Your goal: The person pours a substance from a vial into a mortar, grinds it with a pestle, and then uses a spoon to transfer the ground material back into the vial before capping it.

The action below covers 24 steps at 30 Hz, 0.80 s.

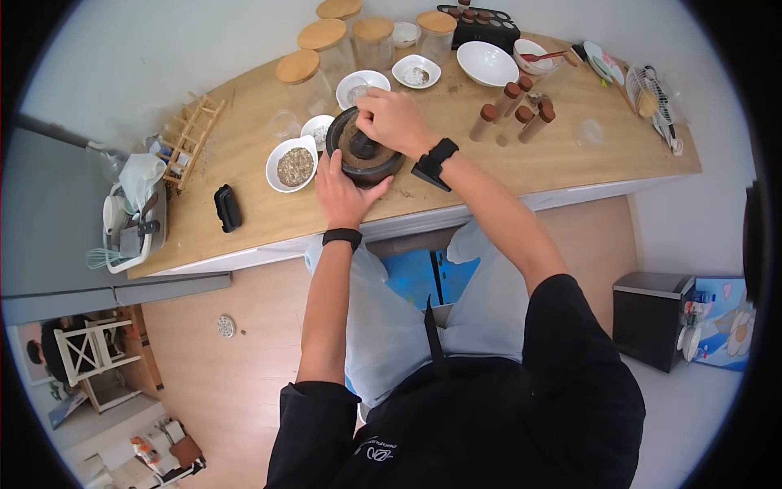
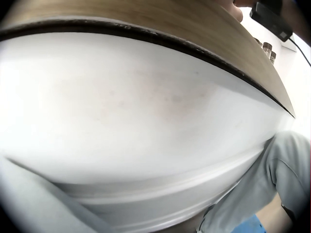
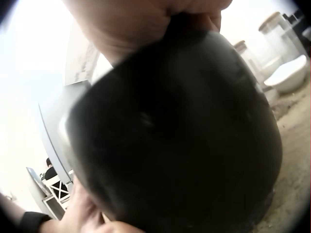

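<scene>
A dark stone mortar [image 1: 381,174] with brown ground powder inside stands near the table's front edge. My right hand [image 1: 397,122] grips the black pestle [image 1: 363,147] from above, its lower end down in the mortar. Against the near left side of the mortar, my left hand [image 1: 342,196] holds it, fingers along the left wall and thumb along the front. In the right wrist view the mortar [image 3: 180,131] fills the middle, below my right hand [image 3: 141,24]. The left wrist view shows mostly the white cabinet front [image 2: 121,107].
Left of the mortar sits a white bowl of coarse seeds [image 1: 295,166]. Behind are wooden-lidded jars [image 1: 323,37] and small white bowls [image 1: 416,73]. Several brown-capped spice bottles [image 1: 483,122] stand to the right. A black case [image 1: 228,208] and a wooden rack [image 1: 192,138] lie left.
</scene>
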Available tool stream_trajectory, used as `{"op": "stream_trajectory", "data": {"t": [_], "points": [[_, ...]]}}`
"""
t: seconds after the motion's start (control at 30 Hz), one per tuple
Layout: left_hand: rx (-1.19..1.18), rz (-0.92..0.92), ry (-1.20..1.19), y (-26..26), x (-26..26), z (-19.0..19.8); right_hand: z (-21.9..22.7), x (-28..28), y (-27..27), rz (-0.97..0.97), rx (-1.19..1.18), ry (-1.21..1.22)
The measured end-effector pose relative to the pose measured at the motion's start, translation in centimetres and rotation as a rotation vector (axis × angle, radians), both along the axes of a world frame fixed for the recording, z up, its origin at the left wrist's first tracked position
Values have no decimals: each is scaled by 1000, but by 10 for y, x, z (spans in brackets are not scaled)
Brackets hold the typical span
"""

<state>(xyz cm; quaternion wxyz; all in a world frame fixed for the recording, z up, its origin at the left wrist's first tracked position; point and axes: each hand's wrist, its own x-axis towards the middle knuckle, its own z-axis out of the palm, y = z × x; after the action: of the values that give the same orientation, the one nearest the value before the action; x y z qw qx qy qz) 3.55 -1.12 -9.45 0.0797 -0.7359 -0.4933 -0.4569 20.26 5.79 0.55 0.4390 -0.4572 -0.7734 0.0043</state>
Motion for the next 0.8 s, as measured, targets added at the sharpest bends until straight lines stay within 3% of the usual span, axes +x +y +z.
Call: {"op": "stream_trajectory", "data": {"t": [0.1,0.17,0.23,0.3,0.37,0.43,0.5,0.57,0.63,0.7,0.77,0.8], "points": [[3,8,11,-3,1,-2,4,8,17,-41,-32,-137],[15,5,5,2,1,3,-1,9,17,-87,-31,-65],[-14,-30,-33,-1,0,5,-12,7,10,7,-82,48],[-43,-22,-35,-5,2,9,-12,13,13,39,-80,-26],[-48,-13,-34,-2,1,10,-3,16,19,-102,-36,-17],[-63,-63,-80,0,1,9,-4,9,12,-94,5,57],[-72,-45,-49,-1,-1,5,-7,2,7,2,-49,-12],[-109,-23,-32,-1,1,8,-6,8,12,-29,-82,-95],[-62,-31,-29,-1,1,10,-5,6,17,-182,-48,78],[-27,-32,-30,3,-1,8,-6,4,9,-152,-93,71],[-32,-20,-33,1,1,6,-5,7,7,-55,-125,-80],[-33,-22,-35,-1,2,7,-1,9,10,-125,-118,-119]]}}
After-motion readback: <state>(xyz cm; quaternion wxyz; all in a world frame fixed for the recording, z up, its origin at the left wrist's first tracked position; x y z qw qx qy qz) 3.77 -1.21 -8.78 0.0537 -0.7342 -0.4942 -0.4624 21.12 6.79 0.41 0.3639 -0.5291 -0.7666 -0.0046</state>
